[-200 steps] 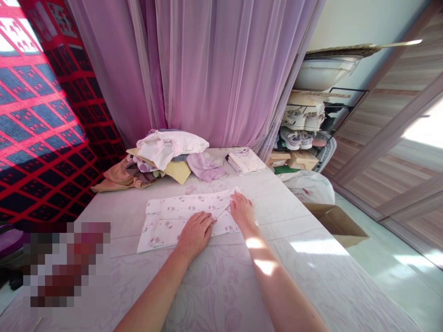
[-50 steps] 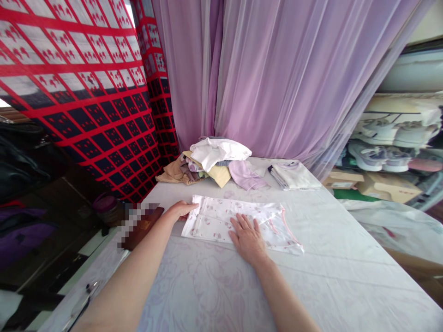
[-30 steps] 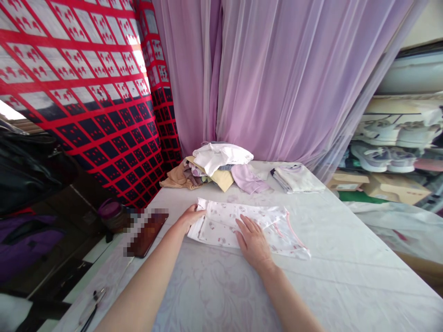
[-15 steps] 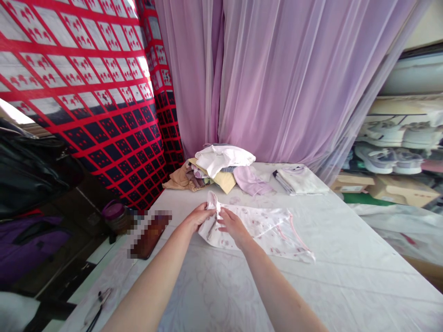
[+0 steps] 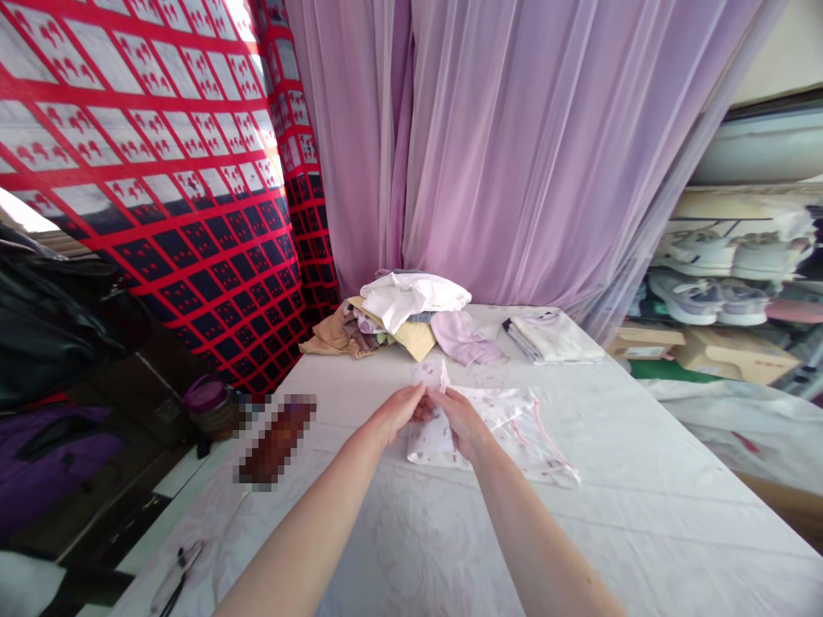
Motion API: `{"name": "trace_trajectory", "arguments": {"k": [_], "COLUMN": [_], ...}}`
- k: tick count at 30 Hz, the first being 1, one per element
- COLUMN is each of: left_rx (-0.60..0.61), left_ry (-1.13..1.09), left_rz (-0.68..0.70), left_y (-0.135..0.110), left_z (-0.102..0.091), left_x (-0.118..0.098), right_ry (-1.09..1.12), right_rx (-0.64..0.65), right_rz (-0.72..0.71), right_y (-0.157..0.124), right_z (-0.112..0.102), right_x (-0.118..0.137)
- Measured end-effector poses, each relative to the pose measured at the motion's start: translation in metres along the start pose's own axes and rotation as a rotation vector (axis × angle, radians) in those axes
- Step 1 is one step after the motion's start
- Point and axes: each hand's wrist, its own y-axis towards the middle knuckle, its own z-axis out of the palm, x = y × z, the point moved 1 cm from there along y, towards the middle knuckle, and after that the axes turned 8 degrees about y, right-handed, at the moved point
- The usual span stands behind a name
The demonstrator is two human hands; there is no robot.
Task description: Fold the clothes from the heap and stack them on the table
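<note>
A small white garment (image 5: 507,411) with a pink print and pink trim lies on the white table (image 5: 643,506). Its left end is lifted and folded over toward the right. My left hand (image 5: 399,410) and my right hand (image 5: 461,420) sit close together at that end. Both pinch the raised cloth edge, which stands up between them.
A heap of loose clothes (image 5: 392,317) lies at the table's far edge, with a folded white stack (image 5: 553,336) to its right. Purple curtains (image 5: 514,146) hang behind. A red patterned cloth (image 5: 129,163) hangs at left. Shoes (image 5: 707,283) and boxes (image 5: 726,356) stand at right.
My right hand left the flat garment and joined my left hand at its left end. Together they lifted that end and carried it rightward over the rest.
</note>
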Motion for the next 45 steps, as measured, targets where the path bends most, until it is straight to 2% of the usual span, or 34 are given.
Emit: {"name": "trace_trajectory", "arguments": {"k": [3, 7, 11, 14, 17, 19, 25, 29, 33, 36, 41, 45], "left_rx": [-0.011, -0.045, -0.093, -0.129, -0.146, -0.146, -0.092, -0.020, 0.001, -0.016, -0.163, -0.174], "left_ry": [-0.026, -0.099, -0.059, 0.037, 0.172, 0.300, 0.794, 0.950, 0.980, 0.886, 0.758, 0.796], "left_rz": [0.014, 0.007, 0.024, 0.031, 0.082, 0.133, 0.372, 0.380, 0.337, 0.314, 0.275, 0.180], "left_y": [0.002, 0.002, 0.003, 0.006, 0.010, 0.013, 0.015, 0.014, 0.016, 0.023, 0.053, 0.083], "left_z": [0.007, 0.000, -0.008, -0.004, 0.010, 0.024, 0.070, 0.094, 0.106, 0.101, 0.067, 0.046], "left_x": [-0.001, -0.001, 0.004, 0.013, 0.022, 0.029, 0.040, 0.044, 0.045, 0.039, 0.015, 0.005], "right_ry": [0.086, 0.093, 0.145, 0.133, 0.116, 0.116, 0.111, 0.087, 0.067, -0.026, -0.416, -0.818], "right_rx": [-0.076, -0.076, -0.071, -0.113, -0.149, -0.154, -0.141, -0.153, -0.184, -0.222, -0.292, -0.476], "right_rz": [0.062, 0.062, 0.096, 0.129, 0.169, 0.203, 0.201, 0.186, 0.210, 0.209, 0.103, 0.036], "right_y": [0.003, -0.001, -0.015, -0.026, -0.033, -0.035, -0.034, -0.032, -0.031, -0.028, -0.021, -0.018], "right_z": [-0.011, -0.029, -0.069, -0.106, -0.137, -0.149, -0.164, -0.174, -0.183, -0.188, -0.197, -0.197], "right_x": [0.001, 0.014, 0.028, 0.032, 0.032, 0.032, 0.031, 0.030, 0.025, 0.018, 0.010, 0.008]}}
